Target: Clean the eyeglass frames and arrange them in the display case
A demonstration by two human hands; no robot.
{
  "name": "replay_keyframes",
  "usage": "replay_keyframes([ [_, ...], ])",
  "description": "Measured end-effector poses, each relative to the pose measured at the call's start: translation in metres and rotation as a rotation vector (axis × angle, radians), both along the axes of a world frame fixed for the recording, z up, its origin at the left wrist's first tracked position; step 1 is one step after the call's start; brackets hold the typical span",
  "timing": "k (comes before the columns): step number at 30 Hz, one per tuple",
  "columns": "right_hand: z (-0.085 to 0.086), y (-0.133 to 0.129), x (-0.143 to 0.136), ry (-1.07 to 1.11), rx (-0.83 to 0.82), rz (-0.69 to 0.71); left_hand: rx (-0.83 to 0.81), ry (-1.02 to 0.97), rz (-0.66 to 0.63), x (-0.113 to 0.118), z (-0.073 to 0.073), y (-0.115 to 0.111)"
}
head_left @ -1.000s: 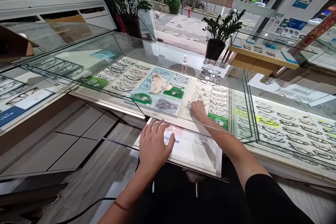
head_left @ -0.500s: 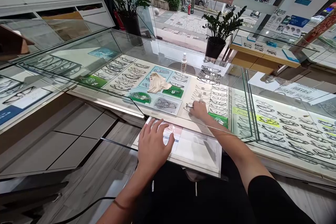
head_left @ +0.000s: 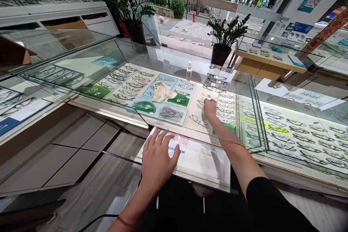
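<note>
White tray lies under the left hand, fingers spread. The right hand is curled; its tips are hidden, so I can't tell if it pinches the glasses there. It has moved farther in, and the near pair now shows better in the bench.

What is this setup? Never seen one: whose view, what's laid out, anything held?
No robot here: these are a person's own bare hands, seen by one camera worn on the head, looking forward and down. Ahead is a glass case with rows of glasses; a bottle and a cloth show there too. The right hand is down among the glasses; whether it grips any is too small to tell. The left hand is spread over a white panel, holding nothing visible.
</note>
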State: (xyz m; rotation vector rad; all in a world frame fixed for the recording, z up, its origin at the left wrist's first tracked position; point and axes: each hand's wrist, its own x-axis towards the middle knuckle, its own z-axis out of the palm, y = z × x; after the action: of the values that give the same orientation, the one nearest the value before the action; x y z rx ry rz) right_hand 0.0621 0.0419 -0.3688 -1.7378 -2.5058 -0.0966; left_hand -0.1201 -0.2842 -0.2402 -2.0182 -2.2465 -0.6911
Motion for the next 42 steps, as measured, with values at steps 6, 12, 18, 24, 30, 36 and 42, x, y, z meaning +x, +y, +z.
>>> replay_keyframes([
  [6, -0.003, 0.003, -0.008, 0.016, 0.004, -0.016, 0.003, 0.001, 0.007, -0.001, 0.000, 0.000],
  [12, -0.016, -0.005, -0.013, -0.023, -0.082, 0.013, -0.003, 0.020, 0.002, -0.001, -0.001, 0.000],
  [18, 0.008, -0.008, -0.015, -0.043, -0.129, 0.012, 0.004, 0.024, 0.003, -0.001, -0.001, 0.000],
  [24, 0.030, -0.078, -0.029, -0.037, -0.165, 0.131, 0.009, 0.011, -0.008, -0.001, -0.002, -0.001],
  [30, 0.028, -0.195, -0.017, -0.040, -0.389, 0.430, 0.002, -0.009, -0.030, -0.001, 0.000, 0.000],
  [36, 0.026, -0.134, 0.006, -0.044, -0.270, 0.202, -0.006, -0.019, -0.023, 0.000, 0.000, 0.000],
  [42, 0.007, -0.091, -0.001, -0.072, -0.244, 0.115, -0.011, -0.025, -0.012, 0.000, 0.000, -0.002],
])
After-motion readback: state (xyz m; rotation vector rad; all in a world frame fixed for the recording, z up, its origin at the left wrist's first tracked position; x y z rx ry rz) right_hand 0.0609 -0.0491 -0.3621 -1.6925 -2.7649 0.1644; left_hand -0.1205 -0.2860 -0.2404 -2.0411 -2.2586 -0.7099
